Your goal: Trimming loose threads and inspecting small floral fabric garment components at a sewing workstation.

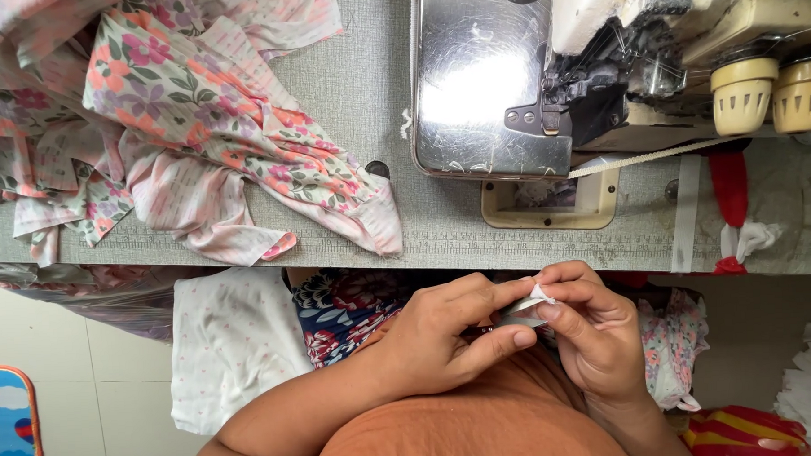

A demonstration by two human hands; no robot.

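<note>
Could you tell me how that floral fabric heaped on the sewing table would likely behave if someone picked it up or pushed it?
The floral fabric would probably be floppy: it lies in soft folds and one corner droops over the table edge. It looks thin, so likely light. Pushed, it would probably bunch up rather than slide as one piece.

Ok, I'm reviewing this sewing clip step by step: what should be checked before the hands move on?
1. Small white strip pinched by both hands: ok.
2. Left hand and right hand clear of the needle area: ok.
3. Sewing machine bed bare: ok.
4. Floral garment lies clear of the machine: ok.
5. Needle threaded: cannot tell.
</note>
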